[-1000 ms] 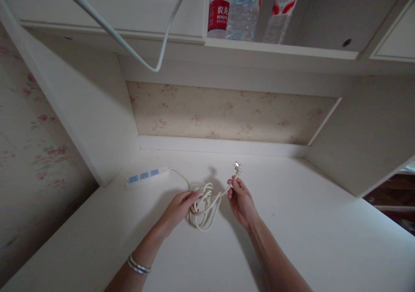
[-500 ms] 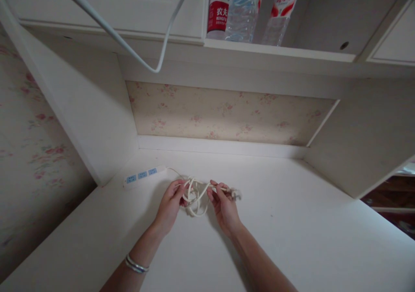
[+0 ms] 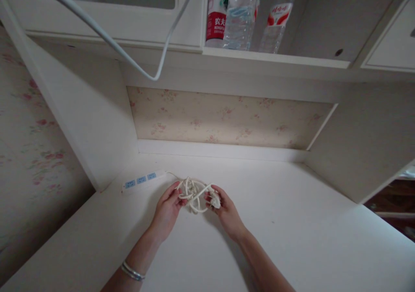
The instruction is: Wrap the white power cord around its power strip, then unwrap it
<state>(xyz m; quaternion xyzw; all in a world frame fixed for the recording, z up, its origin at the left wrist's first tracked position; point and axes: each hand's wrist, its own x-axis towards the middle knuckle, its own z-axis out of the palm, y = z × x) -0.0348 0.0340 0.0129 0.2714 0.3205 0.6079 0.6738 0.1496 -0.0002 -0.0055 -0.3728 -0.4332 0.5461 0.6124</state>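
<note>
A tangled white power cord (image 3: pixel 196 205) hangs in loops between my two hands, just above the white desk (image 3: pixel 285 249). My left hand (image 3: pixel 168 207) is closed on the loops at their left side. In my right hand (image 3: pixel 227 212), the fingers are closed around the white plug (image 3: pixel 215 199) at the cord's end. From the bundle a thin stretch of cord runs to a white power strip (image 3: pixel 141 180) with blue socket faces, which lies on the desk left of my left hand. Some fingertips are hidden behind the cord.
A shelf (image 3: pixel 275 58) above the desk holds several plastic bottles (image 3: pixel 239 28). A pale bent cable or tube (image 3: pixel 129 63) hangs across the upper left. White side panels (image 3: pixel 363 141) flank the desk, and floral wallpaper (image 3: pixel 223 117) covers the back.
My right hand has drawn the plug leftward, closer to the loops. The left hand keeps its hold on the bundle. The view has tilted up slightly.
</note>
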